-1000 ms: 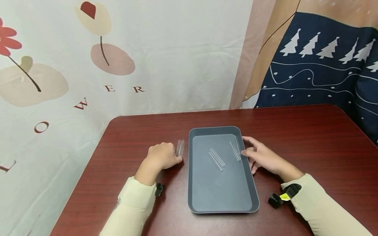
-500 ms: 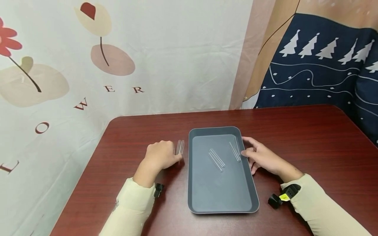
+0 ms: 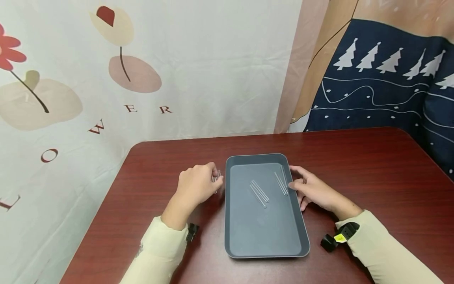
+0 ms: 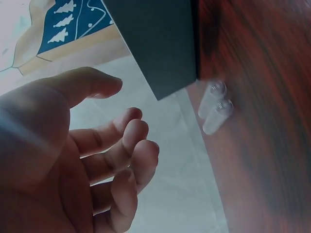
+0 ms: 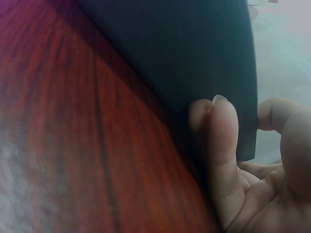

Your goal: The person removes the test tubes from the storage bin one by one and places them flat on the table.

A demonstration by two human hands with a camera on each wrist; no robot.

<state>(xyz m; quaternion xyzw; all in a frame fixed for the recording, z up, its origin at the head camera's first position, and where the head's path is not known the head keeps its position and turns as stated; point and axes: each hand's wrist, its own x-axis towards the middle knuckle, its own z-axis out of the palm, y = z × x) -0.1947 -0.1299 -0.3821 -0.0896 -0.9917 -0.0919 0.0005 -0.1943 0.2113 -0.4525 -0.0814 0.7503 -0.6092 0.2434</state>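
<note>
Dark red wooden table [image 3: 354, 165] noted. Behind table, left: pale cloth backdrop [image 3: 213, 59] printed with flowers and brown letters. Behind table, right: navy cloth [image 3: 383, 98] bearing white trees, tan band alongside.

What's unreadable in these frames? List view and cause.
- Head view: the clear tubes on the table are mostly hidden by the left hand; contact cannot be told.
- Left wrist view: only the blurred tube ends show; their count beyond two is unclear.
- Right wrist view: the tray wall fills the frame, hiding its contents; the right hand is cut off by the edge.
- Head view: the tubes in the tray are too faint to show open or capped ends.
</note>
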